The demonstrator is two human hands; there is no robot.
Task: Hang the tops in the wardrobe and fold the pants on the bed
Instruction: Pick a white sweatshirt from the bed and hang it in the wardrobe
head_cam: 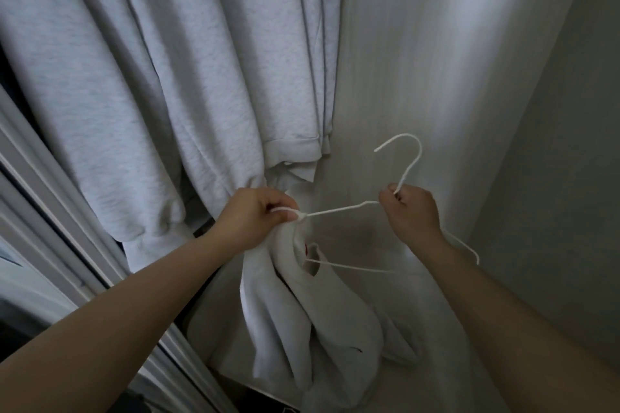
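A white wire hanger (339, 210) is held level in front of me inside the wardrobe, its hook pointing up. My right hand (411, 213) pinches the hanger at the neck, just below the hook. My left hand (256, 216) grips the hanger's left shoulder end together with the fabric of a white top (302, 322). The top droops from that end in a bunch, its neck opening around the hanger's lower bar. The hanger's right end sticks out bare past my right wrist.
Light grey sweatshirts (141, 77) hang at the left, filling the upper left of the wardrobe. The white back wall (419, 60) and grey side wall (553, 161) close in the right. A door frame (50, 211) runs along the left edge.
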